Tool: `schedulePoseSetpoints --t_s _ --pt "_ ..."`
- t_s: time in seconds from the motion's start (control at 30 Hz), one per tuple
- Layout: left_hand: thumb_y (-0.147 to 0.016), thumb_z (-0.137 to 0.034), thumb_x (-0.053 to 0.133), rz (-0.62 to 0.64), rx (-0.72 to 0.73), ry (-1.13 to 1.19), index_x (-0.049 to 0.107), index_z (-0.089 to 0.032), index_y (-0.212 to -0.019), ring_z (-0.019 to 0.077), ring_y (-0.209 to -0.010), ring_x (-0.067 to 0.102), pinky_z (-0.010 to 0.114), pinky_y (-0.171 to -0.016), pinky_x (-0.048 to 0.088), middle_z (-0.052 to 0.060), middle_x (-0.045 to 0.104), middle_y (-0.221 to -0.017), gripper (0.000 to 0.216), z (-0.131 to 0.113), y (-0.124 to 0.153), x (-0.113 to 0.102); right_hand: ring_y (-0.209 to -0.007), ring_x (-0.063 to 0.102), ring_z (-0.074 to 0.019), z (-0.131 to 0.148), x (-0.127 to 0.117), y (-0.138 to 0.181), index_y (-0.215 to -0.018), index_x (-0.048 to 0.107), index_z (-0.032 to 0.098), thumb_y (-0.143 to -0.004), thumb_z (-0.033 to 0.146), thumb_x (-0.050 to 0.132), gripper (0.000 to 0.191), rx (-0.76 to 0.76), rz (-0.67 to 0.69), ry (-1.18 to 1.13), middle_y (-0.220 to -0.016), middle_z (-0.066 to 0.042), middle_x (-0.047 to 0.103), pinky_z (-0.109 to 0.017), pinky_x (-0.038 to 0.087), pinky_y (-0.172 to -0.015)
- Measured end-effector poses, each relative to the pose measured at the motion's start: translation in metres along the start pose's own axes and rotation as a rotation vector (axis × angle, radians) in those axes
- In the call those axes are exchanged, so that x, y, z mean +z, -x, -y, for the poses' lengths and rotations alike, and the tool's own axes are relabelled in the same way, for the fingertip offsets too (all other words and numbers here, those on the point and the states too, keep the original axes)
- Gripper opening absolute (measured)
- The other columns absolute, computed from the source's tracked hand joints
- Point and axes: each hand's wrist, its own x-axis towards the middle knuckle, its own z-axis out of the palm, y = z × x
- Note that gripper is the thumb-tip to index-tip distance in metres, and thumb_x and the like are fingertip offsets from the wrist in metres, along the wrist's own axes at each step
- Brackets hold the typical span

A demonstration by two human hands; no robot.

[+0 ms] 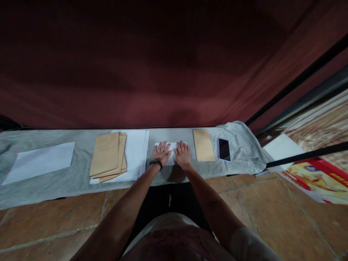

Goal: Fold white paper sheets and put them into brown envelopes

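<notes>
A small white piece of paper (171, 159), apparently folded, lies on the grey cloth in front of me. My left hand (162, 153), with a dark band on its wrist, presses flat on its left side with the fingers spread. On its right side rests my right hand (182, 153), also flat and open. To the right lies a single brown envelope (203, 145). Left of my hands, several brown envelopes (106, 154) are stacked on top of large white sheets (136, 150).
A phone (224, 149) lies near the right end of the cloth-covered surface (244, 152). Another white sheet (40, 159) is at the far left. Behind stands a dark red fabric wall (163, 105). A red and yellow printed box (320, 179) sits on the tiled floor at right.
</notes>
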Motion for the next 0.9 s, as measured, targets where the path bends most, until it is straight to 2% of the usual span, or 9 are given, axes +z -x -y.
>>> schedulePoseSetpoints --t_s 0.17,0.33,0.4,0.5,0.6,0.77,0.9 --pt "-0.101 -0.048 0.027 -0.009 -0.027 -0.007 0.036 -0.024 -0.154 0.0283 -0.153 0.016 0.054 -0.123 0.015 0.006 0.025 -0.164 0.059 0.000 -0.001 0.001 -0.146 0.034 -0.0308 -0.005 0.001 0.006 -0.152 0.034 0.002 -0.104 0.041 0.032 0.062 0.035 -0.054 0.013 -0.156 -0.023 0.036 -0.050 0.025 -0.119" --pt "-0.102 -0.045 0.022 -0.017 -0.090 0.010 0.034 -0.016 -0.155 0.0286 -0.153 0.017 0.050 -0.124 0.015 0.010 0.024 -0.164 0.062 -0.008 -0.004 -0.001 -0.145 0.035 -0.0319 -0.005 0.001 0.010 -0.151 0.034 0.000 -0.104 0.039 0.030 0.062 0.040 -0.102 0.004 -0.156 -0.024 0.036 -0.052 0.026 -0.119" --pt "-0.102 -0.042 0.020 -0.042 -0.028 0.024 0.032 -0.012 -0.155 0.0265 -0.153 0.017 0.047 -0.124 0.015 0.010 0.025 -0.164 0.062 -0.016 -0.004 -0.001 -0.146 0.033 -0.0316 -0.005 0.001 0.011 -0.151 0.034 -0.001 -0.104 0.039 0.030 0.062 0.046 -0.101 0.007 -0.156 -0.024 0.035 -0.051 0.025 -0.119" --pt "-0.102 -0.038 0.020 -0.034 0.148 0.047 0.034 -0.014 -0.155 0.0220 -0.153 0.018 0.043 -0.125 0.014 0.007 0.032 -0.162 0.059 -0.028 -0.002 0.004 -0.147 0.030 -0.0309 -0.005 0.001 0.012 -0.152 0.031 -0.001 -0.104 0.036 0.031 0.061 0.036 -0.084 0.022 -0.159 -0.023 0.030 -0.050 0.023 -0.119" --pt "-0.102 -0.040 0.021 -0.002 0.173 0.056 0.035 -0.015 -0.154 0.0215 -0.152 0.019 0.044 -0.125 0.014 0.006 0.034 -0.160 0.059 -0.034 -0.001 0.008 -0.148 0.029 -0.0301 -0.006 0.000 0.013 -0.153 0.031 -0.001 -0.103 0.031 0.030 0.059 0.024 -0.063 0.026 -0.160 -0.022 0.028 -0.050 0.022 -0.120" --pt "-0.102 -0.046 0.022 0.009 0.150 0.023 0.030 -0.010 -0.155 0.0223 -0.152 0.019 0.041 -0.125 0.015 0.011 0.028 -0.163 0.065 -0.028 -0.005 0.009 -0.148 0.029 -0.0321 -0.004 -0.003 0.011 -0.152 0.032 -0.002 -0.103 0.034 0.031 0.060 0.035 -0.067 0.014 -0.159 -0.022 0.030 -0.050 0.022 -0.120" --pt "-0.101 -0.047 0.023 -0.017 0.112 -0.011 0.028 -0.010 -0.156 0.0221 -0.153 0.019 0.041 -0.125 0.015 0.011 0.028 -0.163 0.066 -0.017 -0.006 0.008 -0.148 0.029 -0.0314 -0.003 -0.003 0.010 -0.152 0.032 -0.001 -0.103 0.039 0.032 0.063 0.051 -0.071 0.008 -0.159 -0.022 0.030 -0.050 0.024 -0.120"
